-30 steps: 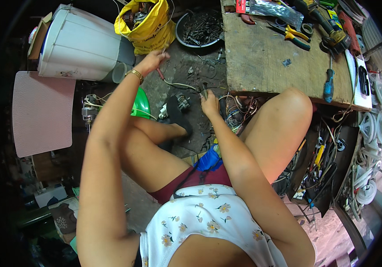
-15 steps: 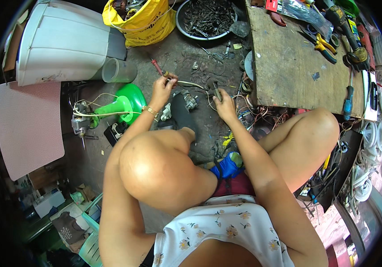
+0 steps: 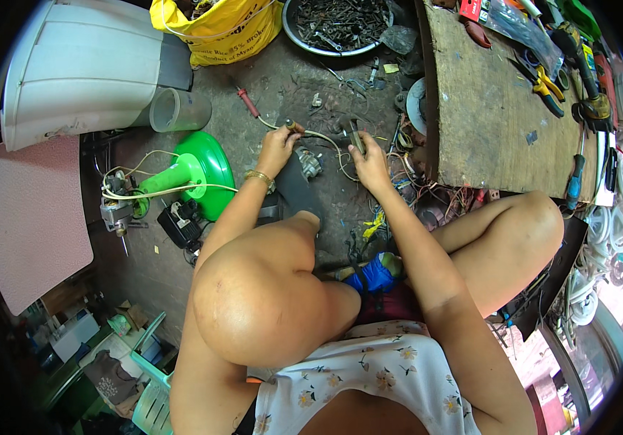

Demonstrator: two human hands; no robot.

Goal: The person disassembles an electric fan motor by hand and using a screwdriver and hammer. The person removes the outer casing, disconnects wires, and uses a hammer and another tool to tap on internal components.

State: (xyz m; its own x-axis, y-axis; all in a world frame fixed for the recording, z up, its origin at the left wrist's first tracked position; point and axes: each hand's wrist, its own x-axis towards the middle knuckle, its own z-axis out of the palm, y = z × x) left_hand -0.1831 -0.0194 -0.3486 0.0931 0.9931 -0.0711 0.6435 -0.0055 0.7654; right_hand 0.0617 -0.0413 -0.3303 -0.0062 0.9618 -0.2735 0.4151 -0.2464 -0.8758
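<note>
Up top, a round metal basin (image 3: pixel 340 25) holds dark scrap hardware, a yellow sack (image 3: pixel 213 29) sits beside it, and a clear plastic cup (image 3: pixel 179 110) lies sideways. Nearby — a green fan base (image 3: pixel 199 170) and wooden tabletop (image 3: pixel 496 109). The left hand (image 3: pixel 277 148) fingers grip a soldering iron (image 3: pixel 291 127); the right hand (image 3: pixel 371 163) pinches pale wire (image 3: pixel 326 138) — both above the floor.

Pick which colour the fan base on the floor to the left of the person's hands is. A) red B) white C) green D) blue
C: the fan base is bright green, lying tipped on the floor to the left of the left hand, with pale wires running from its stem.
</note>
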